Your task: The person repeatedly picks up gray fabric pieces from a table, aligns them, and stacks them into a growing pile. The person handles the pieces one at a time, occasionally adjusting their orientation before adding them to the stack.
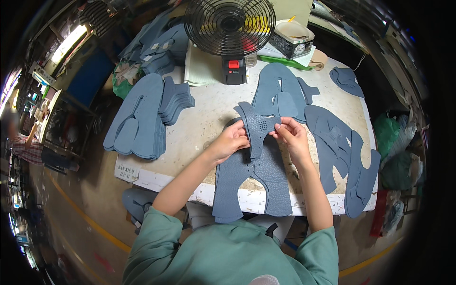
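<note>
Here, both hands' grip [232, 142] [294, 137] pinches a perforated piece [258, 129] above the scuffed workshop table [206, 107].

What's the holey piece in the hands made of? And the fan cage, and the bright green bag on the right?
The holey piece: probably leather or imitation leather, matte, with pebbled grain. The fan cage: dark, likely coated metal wire, judging by its thin rings. The green bag: perhaps thin plastic, slightly shiny and crinkled.

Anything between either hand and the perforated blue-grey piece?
Nothing visible. The left hand holds its left edge and the right hand pinches its right end, both directly on the perforated piece. The larger blue-grey pieces lie below it in the picture, not in between.
</note>
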{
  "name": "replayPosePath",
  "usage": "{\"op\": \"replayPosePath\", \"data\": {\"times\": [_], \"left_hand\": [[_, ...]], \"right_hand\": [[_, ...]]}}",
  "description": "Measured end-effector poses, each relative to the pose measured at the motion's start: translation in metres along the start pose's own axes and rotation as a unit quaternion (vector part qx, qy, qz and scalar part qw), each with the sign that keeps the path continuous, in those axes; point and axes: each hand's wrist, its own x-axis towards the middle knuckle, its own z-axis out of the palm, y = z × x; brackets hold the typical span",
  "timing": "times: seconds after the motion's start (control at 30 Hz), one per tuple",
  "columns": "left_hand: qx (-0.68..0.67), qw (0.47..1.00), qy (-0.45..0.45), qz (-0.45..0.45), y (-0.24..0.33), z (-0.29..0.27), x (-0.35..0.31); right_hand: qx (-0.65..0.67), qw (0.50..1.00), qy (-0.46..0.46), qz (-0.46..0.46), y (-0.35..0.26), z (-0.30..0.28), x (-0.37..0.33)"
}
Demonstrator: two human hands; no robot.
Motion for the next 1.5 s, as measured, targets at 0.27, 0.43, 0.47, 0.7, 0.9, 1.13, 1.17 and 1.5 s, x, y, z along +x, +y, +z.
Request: {"op": "replayPosePath", "data": {"times": [0.27,0.43,0.47,0.7,0.9,1.13,1.17,1.5], "left_hand": [[0.046,0.997,0.049,-0.035,-0.003,-0.003,0.002],[0.071,0.995,0.068,0.011,-0.005,-0.001,0.003],[0.08,0.993,0.083,0.031,-0.002,-0.002,0.002],[0.27,0.919,0.26,0.119,0.102,-0.065,-0.023],[0.252,0.903,0.345,0.032,0.168,-0.142,-0.042],[0.322,0.855,0.401,-0.066,0.143,-0.188,-0.031],[0.349,0.839,0.413,-0.065,0.14,-0.19,-0.029],[0.75,0.537,0.386,-0.018,0.125,-0.157,-0.038]], "right_hand": [[-0.029,0.999,0.001,-0.013,0.007,0.003,-0.001],[-0.062,0.998,0.011,-0.027,0.007,0.005,-0.002],[-0.083,0.996,0.023,-0.032,0.005,0.005,-0.004],[-0.137,0.985,0.024,-0.103,-0.012,0.004,-0.009],[-0.136,0.983,0.013,-0.12,-0.016,0.003,-0.013],[-0.129,0.983,0.025,-0.127,-0.018,-0.002,-0.01],[-0.125,0.983,0.026,-0.13,-0.019,-0.002,-0.01],[-0.161,0.978,0.036,-0.126,-0.017,-0.006,-0.006]]}}
